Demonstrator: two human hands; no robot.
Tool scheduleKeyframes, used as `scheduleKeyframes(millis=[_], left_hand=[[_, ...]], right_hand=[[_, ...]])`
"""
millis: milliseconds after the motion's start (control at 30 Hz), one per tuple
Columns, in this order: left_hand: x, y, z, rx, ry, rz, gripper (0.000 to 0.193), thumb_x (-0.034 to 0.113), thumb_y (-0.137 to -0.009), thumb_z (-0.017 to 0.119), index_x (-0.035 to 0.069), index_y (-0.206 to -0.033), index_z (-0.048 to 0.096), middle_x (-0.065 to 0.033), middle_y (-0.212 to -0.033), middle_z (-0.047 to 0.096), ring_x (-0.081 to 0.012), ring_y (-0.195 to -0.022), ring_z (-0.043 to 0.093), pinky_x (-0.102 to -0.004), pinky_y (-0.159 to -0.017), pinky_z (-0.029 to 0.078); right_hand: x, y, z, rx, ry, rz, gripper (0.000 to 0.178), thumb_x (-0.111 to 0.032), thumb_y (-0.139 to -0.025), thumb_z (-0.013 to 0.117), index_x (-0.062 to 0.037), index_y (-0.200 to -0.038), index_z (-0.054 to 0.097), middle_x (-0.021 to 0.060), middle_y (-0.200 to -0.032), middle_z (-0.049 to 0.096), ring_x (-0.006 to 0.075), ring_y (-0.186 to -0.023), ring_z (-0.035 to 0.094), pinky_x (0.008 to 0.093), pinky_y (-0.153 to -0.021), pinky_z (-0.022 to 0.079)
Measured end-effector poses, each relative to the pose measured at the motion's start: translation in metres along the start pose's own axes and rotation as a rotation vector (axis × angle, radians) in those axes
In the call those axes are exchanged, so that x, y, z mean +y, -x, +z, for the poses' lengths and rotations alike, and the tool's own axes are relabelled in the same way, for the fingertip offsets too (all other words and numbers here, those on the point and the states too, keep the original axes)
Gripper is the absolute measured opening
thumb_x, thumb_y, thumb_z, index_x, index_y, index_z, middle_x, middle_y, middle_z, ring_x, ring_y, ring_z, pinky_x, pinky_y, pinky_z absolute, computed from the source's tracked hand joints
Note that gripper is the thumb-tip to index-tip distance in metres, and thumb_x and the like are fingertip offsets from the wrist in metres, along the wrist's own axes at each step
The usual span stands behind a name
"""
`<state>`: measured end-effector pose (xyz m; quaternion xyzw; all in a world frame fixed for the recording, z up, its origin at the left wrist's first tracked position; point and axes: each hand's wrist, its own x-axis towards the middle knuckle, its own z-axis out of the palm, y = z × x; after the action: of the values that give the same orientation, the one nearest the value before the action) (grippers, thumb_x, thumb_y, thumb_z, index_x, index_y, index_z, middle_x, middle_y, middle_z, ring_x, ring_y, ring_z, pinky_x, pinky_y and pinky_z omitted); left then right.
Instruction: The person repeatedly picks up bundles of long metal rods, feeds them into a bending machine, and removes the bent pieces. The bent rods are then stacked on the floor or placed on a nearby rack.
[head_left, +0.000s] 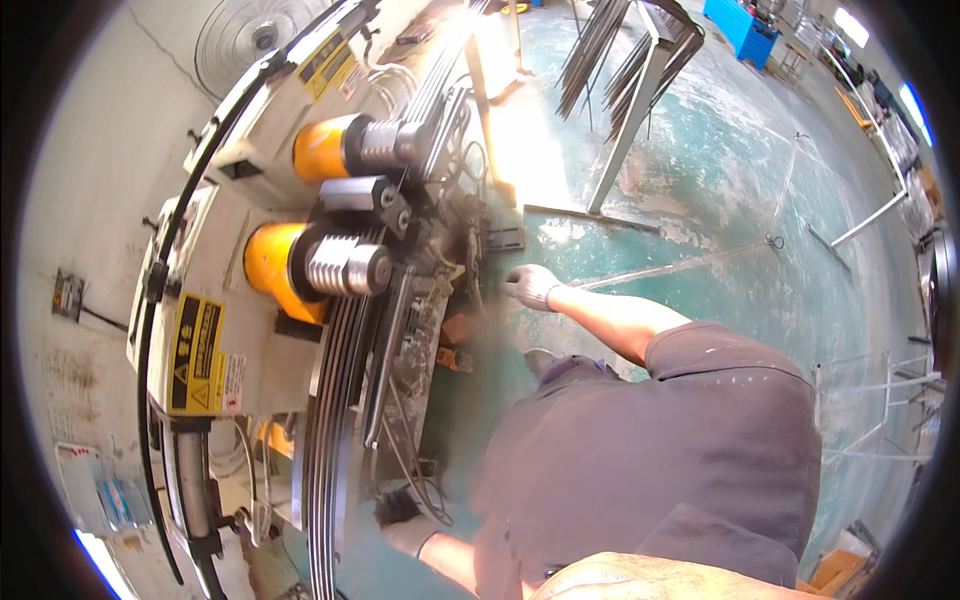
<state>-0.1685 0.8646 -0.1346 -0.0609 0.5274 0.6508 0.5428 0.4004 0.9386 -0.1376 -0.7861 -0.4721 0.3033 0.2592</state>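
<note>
My left hand [405, 523], in a grey glove with dark fingers, is low beside a looped cable [432, 500] and the lower ends of a stack of long flat metal bars [335, 420]. Its fingers are dark and blurred, so their pose is unclear. My right hand [532, 287], in a pale glove, reaches out farther up, at the machine's side. The fingers curl together; anything inside them is hidden. To the left stands a cream machine [265, 345] with two orange cylinders [275, 262] tipped with ribbed metal, above the bars.
Long thin rods hang from a metal stand [628, 120] at the far side, its foot bar on the worn green floor [700, 220]. A blue cabinet [742, 30] is at the far right. Metal frames [880, 385] line the right. A black hose [165, 230] runs along the machine.
</note>
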Motion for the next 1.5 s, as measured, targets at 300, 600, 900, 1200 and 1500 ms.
scheduleKeyframes(millis=[300,600,900,1200,1500], left_hand=[[0.039,0.066,0.117,-0.02,-0.123,0.432,0.051,0.038,-0.11,0.052,0.001,-0.145,0.059,-0.0163,-0.14,0.065,-0.0274,-0.122,0.065,-0.042,-0.108,0.05],[0.118,0.158,0.204,-0.033,-0.277,0.95,0.054,0.035,-0.108,0.059,-0.009,-0.14,0.059,-0.0203,-0.132,0.067,-0.0275,-0.114,0.066,-0.039,-0.102,0.053],[0.152,0.233,0.334,-0.209,-0.409,1.197,0.053,0.031,-0.105,0.067,-0.012,-0.135,0.064,-0.0229,-0.127,0.069,-0.0286,-0.109,0.071,-0.0401,-0.086,0.059],[0.125,0.252,0.437,-0.593,-0.543,1.11,0.04,0.024,-0.102,0.074,0.0,-0.133,0.064,-0.0135,-0.12,0.071,-0.0231,-0.113,0.066,-0.0383,-0.102,0.052],[0.094,0.262,0.536,-0.855,-0.8,1.2,0.027,0.02,-0.099,0.077,0.002,-0.117,0.068,0.0015,-0.102,0.06,-0.0094,-0.092,0.055,-0.026,-0.082,0.046]], right_hand=[[-0.136,-0.043,-0.073,0.277,-0.57,-0.102,0.046,-0.039,-0.097,0.073,-0.0063,-0.129,0.072,0.0195,-0.123,0.075,0.0322,-0.116,0.071,0.0414,-0.101,0.053],[-0.139,-0.119,-0.063,0.259,-0.857,-0.061,0.053,-0.048,-0.103,0.064,-0.0035,-0.131,0.071,0.0229,-0.124,0.074,0.0347,-0.118,0.069,0.0439,-0.102,0.05],[-0.159,-0.124,-0.093,0.445,-0.69,0.052,0.058,-0.048,-0.098,0.07,-0.0047,-0.135,0.069,0.0174,-0.126,0.074,0.0285,-0.119,0.068,0.0411,-0.102,0.052],[-0.175,-0.124,-0.069,0.304,-1.032,0.119,0.035,-0.029,-0.096,0.075,-0.0013,-0.116,0.078,0.0085,-0.109,0.079,0.0183,-0.1,0.07,0.0352,-0.094,0.052],[-0.191,-0.171,-0.07,0.001,-1.065,0.005,0.029,-0.02,-0.093,0.074,-0.0015,-0.115,0.078,0.0083,-0.102,0.078,0.0183,-0.092,0.07,0.0362,-0.081,0.056]])
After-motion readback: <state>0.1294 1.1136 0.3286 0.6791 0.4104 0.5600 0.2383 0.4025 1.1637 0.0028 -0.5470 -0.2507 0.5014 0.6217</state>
